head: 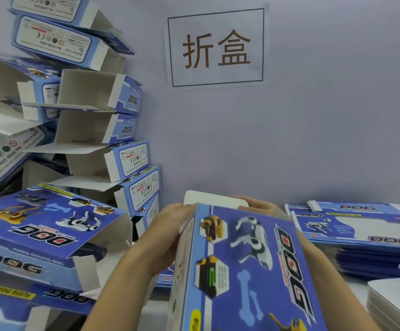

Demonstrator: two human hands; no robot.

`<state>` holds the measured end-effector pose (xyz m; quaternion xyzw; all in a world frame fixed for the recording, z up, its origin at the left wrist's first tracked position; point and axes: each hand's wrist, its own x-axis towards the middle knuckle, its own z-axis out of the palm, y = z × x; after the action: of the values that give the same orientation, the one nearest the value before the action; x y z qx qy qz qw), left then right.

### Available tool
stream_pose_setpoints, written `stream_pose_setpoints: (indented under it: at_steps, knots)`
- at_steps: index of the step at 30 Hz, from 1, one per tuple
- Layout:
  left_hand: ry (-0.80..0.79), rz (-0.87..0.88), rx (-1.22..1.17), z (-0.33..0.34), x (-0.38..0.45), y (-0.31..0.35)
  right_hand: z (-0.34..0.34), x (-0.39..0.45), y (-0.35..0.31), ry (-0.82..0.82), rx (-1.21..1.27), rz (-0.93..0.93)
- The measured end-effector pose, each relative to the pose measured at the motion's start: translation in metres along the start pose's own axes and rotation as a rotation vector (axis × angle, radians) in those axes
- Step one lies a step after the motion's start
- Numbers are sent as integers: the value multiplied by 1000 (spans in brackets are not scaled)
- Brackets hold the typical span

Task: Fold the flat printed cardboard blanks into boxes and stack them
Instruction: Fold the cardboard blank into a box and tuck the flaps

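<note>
So, both hands gripping a blue box (246, 263) up front, left hand (168, 225) and right hand (258, 205) curling over its far white flap, folded boxes (103, 130) piling against a pale wall (313, 139), sign (215, 47) hanging there, flat blanks (361, 235) sitting right on the white table (354, 285).

White table (151, 309), folded boxes (48, 237) left, flat blanks (361, 237) right

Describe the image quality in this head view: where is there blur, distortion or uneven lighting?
Head view: the box held in both hands is soft with blur; wide-angle distortion bends the stacked boxes at left; lighting is flat and even, the wall sign fairly sharp, without glare.
</note>
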<state>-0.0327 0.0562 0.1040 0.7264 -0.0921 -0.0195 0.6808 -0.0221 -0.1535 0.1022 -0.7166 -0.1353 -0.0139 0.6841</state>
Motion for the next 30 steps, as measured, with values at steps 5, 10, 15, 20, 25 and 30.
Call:
stream_pose_setpoints:
  at_steps: [5, 10, 15, 20, 25, 30]
  knots:
    - [76, 62, -91, 0, 5, -4, 7, 1, 3, -61, 58, 64]
    - [129, 135, -64, 1, 1, -1, 12, -4, 4, -96, 134, 7]
    - [112, 181, -67, -1, 0, -1, 13, -4, 5, -66, 170, -31]
    - [65, 165, -36, -4, 4, -7, 11, -4, 4, -32, 114, -66]
    - [-9, 124, -104, -4, 8, -11, 6, -2, 3, 29, 136, 6]
    - [-34, 81, -136, -2, 8, -7, -5, -5, 4, 361, 332, -52]
